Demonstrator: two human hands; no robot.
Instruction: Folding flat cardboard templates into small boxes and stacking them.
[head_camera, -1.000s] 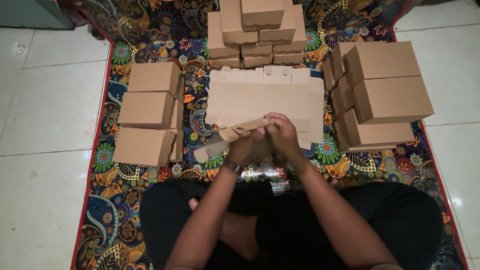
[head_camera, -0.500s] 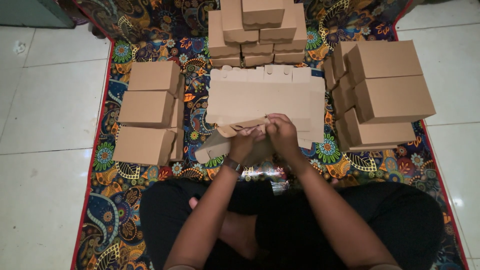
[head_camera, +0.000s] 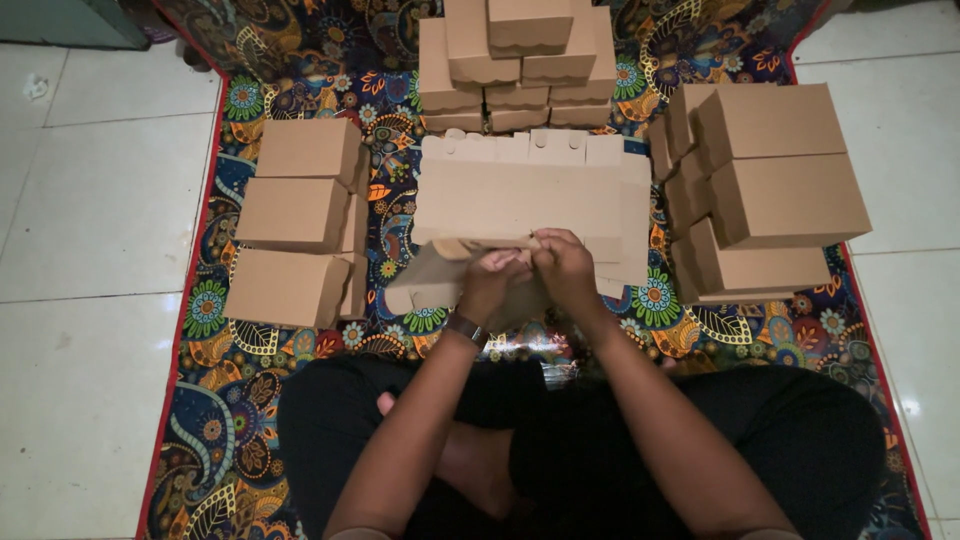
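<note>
I grip a flat cardboard blank (head_camera: 450, 280) in my left hand (head_camera: 490, 285) and right hand (head_camera: 565, 270) over the stack of blanks (head_camera: 520, 195), mid-fold, and next I judge its flaps need tucking.

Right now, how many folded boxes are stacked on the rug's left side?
3 show their tops: far, middle and nearest. More may lie hidden beneath them.
</note>
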